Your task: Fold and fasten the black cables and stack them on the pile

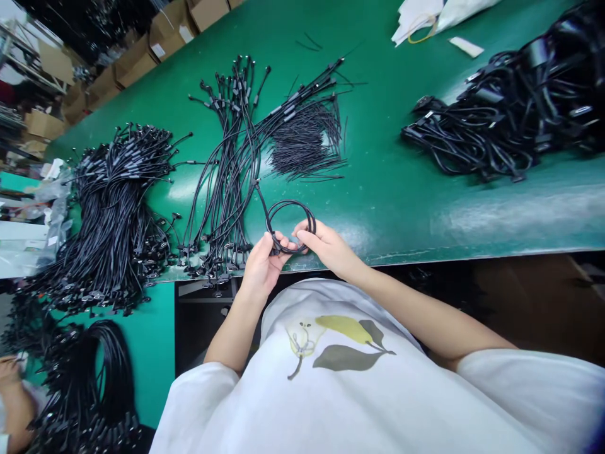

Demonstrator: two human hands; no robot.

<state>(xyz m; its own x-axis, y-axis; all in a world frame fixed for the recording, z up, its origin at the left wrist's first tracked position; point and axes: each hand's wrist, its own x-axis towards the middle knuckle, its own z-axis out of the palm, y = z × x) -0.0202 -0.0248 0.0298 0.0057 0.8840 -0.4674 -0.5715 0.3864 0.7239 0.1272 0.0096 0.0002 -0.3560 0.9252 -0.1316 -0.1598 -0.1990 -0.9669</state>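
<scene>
A thin black cable is looped into a coil above the front edge of the green table. My left hand pinches the coil at its lower left, fingers closed round it. At the lower right, my right hand grips the same coil between thumb and fingers. One end of the cable sticks up past the loops on the left. Just beyond my hands lies a loose bunch of black cables with connectors at both ends. To its right is a pile of short black ties.
A thick heap of straight cables lies at the left. Coiled cables are piled at the right. Cardboard boxes line the far edge. More cables hang at lower left, near another person's arm.
</scene>
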